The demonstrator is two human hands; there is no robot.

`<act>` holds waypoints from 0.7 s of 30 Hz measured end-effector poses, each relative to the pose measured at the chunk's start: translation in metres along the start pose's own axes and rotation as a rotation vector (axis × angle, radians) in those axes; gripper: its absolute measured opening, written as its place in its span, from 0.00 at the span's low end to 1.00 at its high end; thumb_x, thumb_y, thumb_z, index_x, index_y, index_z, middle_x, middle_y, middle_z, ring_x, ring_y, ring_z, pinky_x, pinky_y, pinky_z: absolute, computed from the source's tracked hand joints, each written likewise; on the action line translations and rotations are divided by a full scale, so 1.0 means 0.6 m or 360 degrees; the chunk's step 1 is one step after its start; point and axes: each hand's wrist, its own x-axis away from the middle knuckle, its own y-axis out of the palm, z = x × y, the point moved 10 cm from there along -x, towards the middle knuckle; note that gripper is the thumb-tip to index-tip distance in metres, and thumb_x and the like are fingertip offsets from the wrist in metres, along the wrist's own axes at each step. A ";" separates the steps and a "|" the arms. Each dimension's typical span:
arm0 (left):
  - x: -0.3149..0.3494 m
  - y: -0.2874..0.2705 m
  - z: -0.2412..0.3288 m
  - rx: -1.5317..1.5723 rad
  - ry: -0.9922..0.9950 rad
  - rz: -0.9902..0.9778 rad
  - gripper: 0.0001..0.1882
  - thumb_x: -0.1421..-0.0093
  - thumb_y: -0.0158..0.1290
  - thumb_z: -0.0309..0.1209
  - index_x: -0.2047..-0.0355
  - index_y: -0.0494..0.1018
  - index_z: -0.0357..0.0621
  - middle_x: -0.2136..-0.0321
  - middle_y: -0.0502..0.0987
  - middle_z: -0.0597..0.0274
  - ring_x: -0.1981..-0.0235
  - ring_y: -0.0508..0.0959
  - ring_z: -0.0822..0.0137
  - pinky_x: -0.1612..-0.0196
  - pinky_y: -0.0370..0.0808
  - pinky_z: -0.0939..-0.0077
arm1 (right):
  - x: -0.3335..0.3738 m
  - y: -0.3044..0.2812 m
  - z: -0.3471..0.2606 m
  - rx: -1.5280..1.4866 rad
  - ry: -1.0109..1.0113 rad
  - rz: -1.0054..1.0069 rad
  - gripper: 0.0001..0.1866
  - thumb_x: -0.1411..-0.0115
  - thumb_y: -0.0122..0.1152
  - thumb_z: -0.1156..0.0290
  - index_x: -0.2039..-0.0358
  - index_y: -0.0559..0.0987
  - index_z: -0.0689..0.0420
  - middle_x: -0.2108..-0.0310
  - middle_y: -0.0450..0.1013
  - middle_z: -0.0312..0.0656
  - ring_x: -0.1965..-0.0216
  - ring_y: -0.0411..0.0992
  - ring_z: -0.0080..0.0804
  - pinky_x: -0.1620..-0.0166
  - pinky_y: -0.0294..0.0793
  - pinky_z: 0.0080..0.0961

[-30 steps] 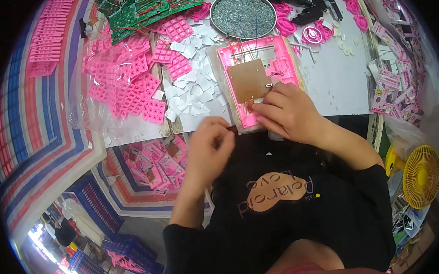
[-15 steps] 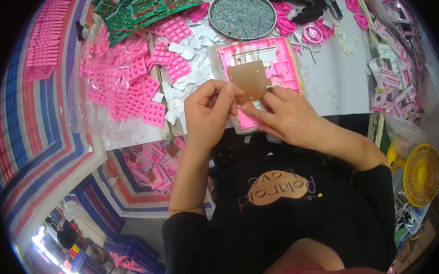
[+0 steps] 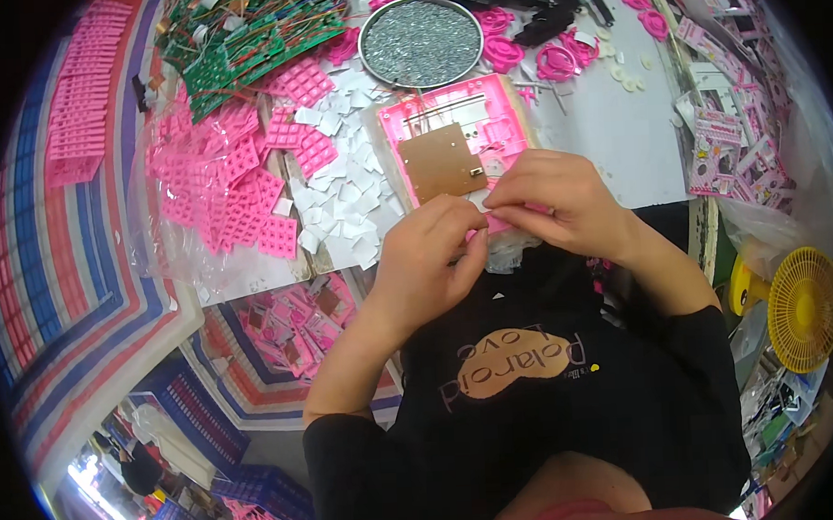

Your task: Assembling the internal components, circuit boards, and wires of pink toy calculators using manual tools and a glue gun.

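Observation:
A pink plastic housing lies open side up on a pad wrapped in clear plastic. Over its left part rests a brown circuit board, with a small switch near its right edge. My left hand is closed at the housing's near edge, thumb and fingertips pinched together. Facing it, my right hand is pinched too, just right of the board's near corner. The two sets of fingertips almost meet. Whatever is between them is too small or hidden to make out.
Pink keypads and white square pieces are heaped to the left. Behind the housing stands a round tray of screws. Green circuit boards with wires lie far left, black parts far right. A yellow fan stands right.
Both hands have come off the circuit board, toward the housing's near edge, and their fingertips are now close together. The whole view has shifted slightly, so the table things appear farther left.

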 end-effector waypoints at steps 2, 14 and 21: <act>-0.008 0.007 -0.001 -0.0002 0.0017 -0.0038 0.07 0.43 0.59 0.17 0.63 0.76 0.37 0.66 0.80 0.56 0.73 0.80 0.63 0.70 0.76 0.75 | 0.008 -0.008 0.007 0.0105 0.0012 -0.0031 0.10 0.45 0.71 0.76 0.61 0.83 0.60 0.67 0.79 0.44 0.67 0.77 0.43 0.63 0.76 0.34; -0.002 0.073 -0.015 -0.0280 0.0059 -0.0197 0.12 0.46 0.62 0.22 0.61 0.76 0.40 0.59 0.77 0.55 0.64 0.81 0.52 0.65 0.79 0.62 | 0.053 0.037 -0.028 0.0844 -0.0330 -0.0405 0.10 0.50 0.62 0.72 0.65 0.77 0.58 0.71 0.74 0.39 0.64 0.74 0.38 0.61 0.78 0.29; 0.005 0.064 -0.023 -0.0271 0.0057 -0.0146 0.13 0.48 0.62 0.23 0.61 0.76 0.41 0.60 0.76 0.55 0.64 0.81 0.51 0.64 0.79 0.62 | 0.045 0.071 -0.044 0.0944 -0.0525 -0.0723 0.10 0.49 0.61 0.72 0.65 0.76 0.58 0.72 0.74 0.41 0.66 0.74 0.38 0.63 0.78 0.29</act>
